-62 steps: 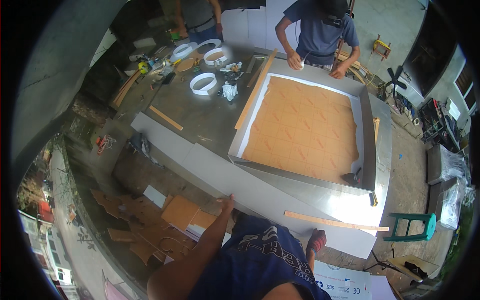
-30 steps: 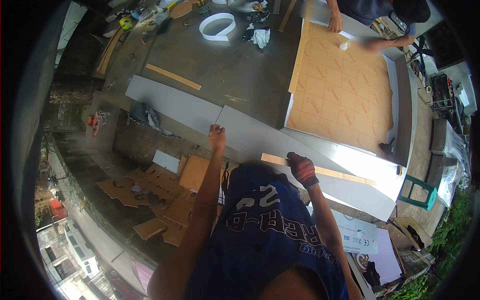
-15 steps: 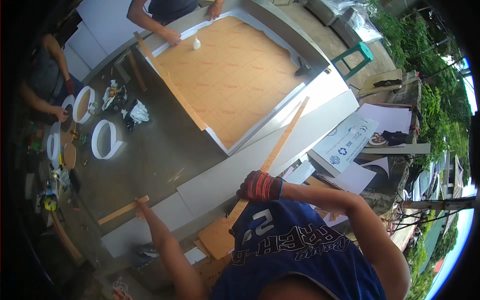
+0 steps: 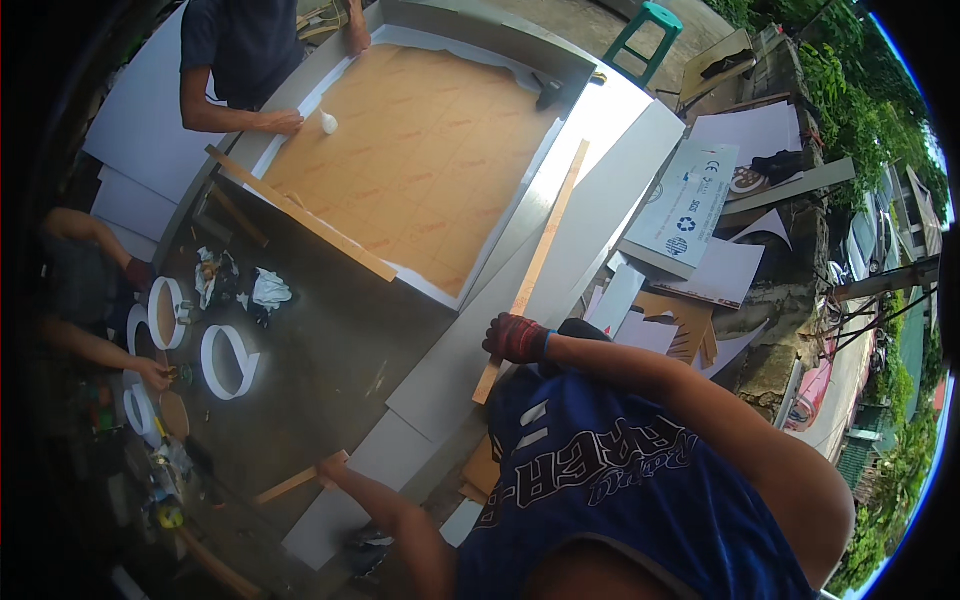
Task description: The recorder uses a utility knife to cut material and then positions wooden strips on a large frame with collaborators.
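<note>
My right hand, in a red and black knitted glove, is closed around a long, narrow brown strip. The strip slants over the pale grey panels at the table's near edge. My bare left hand grips one end of a shorter brown strip, low over the dark tabletop. Beyond them lies a large shallow box with grey sides and a brown paper-covered inside. Another long brown strip rests along its near left edge. A small white bottle stands inside the box.
Two white rings and crumpled wrapping lie on the tabletop. One co-worker leans at the box's far left; another works at the left. A green stool and stacked boards stand to the right.
The view has shifted, so the box sits further left. Both my hands still hold their strips. The left co-worker's hand now reaches nearer the white rings.
</note>
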A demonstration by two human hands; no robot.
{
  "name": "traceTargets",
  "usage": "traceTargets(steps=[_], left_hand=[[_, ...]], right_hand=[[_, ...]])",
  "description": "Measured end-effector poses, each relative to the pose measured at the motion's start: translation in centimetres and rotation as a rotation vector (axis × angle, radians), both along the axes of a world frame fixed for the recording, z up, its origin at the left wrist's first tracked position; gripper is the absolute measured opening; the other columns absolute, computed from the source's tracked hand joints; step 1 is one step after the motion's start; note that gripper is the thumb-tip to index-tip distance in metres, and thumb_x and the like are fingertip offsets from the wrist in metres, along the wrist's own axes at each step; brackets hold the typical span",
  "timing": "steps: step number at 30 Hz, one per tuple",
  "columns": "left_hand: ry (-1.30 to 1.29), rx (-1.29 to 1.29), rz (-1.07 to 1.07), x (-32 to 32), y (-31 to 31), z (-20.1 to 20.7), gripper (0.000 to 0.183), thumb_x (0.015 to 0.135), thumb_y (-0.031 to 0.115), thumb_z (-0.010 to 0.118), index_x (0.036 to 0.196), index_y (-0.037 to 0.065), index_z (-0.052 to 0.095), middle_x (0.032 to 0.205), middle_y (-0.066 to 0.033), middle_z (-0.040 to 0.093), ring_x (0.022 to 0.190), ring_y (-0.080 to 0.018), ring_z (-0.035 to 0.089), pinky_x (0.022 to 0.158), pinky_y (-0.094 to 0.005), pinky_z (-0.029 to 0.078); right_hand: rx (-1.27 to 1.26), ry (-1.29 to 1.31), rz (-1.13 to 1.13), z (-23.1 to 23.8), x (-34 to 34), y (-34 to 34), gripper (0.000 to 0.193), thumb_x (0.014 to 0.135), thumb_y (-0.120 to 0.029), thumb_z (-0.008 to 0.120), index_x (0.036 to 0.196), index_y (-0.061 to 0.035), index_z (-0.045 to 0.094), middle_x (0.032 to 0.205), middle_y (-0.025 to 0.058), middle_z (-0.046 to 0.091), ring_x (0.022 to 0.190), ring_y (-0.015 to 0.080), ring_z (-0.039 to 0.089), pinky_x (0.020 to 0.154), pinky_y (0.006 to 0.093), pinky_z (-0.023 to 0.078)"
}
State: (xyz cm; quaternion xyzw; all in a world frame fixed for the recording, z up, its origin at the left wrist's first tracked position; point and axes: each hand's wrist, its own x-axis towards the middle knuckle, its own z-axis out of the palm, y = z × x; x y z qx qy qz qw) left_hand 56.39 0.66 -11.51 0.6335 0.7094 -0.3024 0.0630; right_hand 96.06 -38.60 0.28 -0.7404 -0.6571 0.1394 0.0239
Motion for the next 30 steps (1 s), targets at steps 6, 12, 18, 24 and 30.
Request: traceTargets(steps=[6,12,18,24,30], left_hand=[[-0.911,0.943,0.866,-13.9,-5.1,-3.3,0.059,0.091,0.044,0.045,0.095,-0.014,0.059,0.083,-0.0228,0.063,0.077,-0.0375,0.062,0.065,-0.0473,0.050],[-1.117,0.819,0.484,7.7,-20.7,8.7,0.043,0.095,0.028,0.046,0.101,-0.014,0.053,0.093,-0.0248,0.058,0.083,-0.0337,0.057,0.076,-0.0422,0.045],[-1.289,0.615,0.002,8.7,-31.4,10.1,0.028,0.098,0.020,0.050,0.102,-0.007,0.048,0.091,-0.0194,0.056,0.084,-0.0287,0.058,0.070,-0.0418,0.045],[-1.041,0.540,-0.371,6.2,-30.6,6.1,0.028,0.093,0.017,0.056,0.108,-0.005,0.047,0.097,-0.0228,0.056,0.085,-0.0399,0.057,0.072,-0.0484,0.045],[-0.833,0.449,-0.354,4.8,-27.0,5.1,0.034,0.087,0.011,0.060,0.115,-0.002,0.048,0.105,-0.0241,0.054,0.095,-0.0428,0.054,0.080,-0.0481,0.044]], right_hand=[[0.076,-0.039,0.065,-0.4,-3.4,2.4,0.004,0.078,-0.018,0.057,0.080,-0.0146,0.059,0.077,0.0014,0.057,0.085,0.0207,0.057,0.074,0.0346,0.043],[0.090,-0.097,-0.011,-4.4,-1.2,-1.5,0.010,0.076,-0.018,0.059,0.085,-0.0128,0.060,0.088,0.0034,0.058,0.087,0.0221,0.055,0.079,0.0356,0.042],[0.152,0.067,-0.514,-2.2,0.9,-2.8,0.034,0.077,-0.028,0.064,0.101,-0.0047,0.056,0.105,0.0127,0.055,0.096,0.0292,0.055,0.084,0.0407,0.044],[0.006,0.097,-1.619,-0.6,8.1,-1.6,0.059,0.073,-0.049,0.071,0.104,-0.0004,0.056,0.102,0.0169,0.060,0.096,0.0320,0.059,0.083,0.0412,0.047],[0.020,0.362,-1.643,-3.4,11.1,-0.9,0.044,0.074,-0.037,0.071,0.099,-0.0028,0.059,0.098,0.0156,0.060,0.093,0.0339,0.061,0.080,0.0438,0.049]])
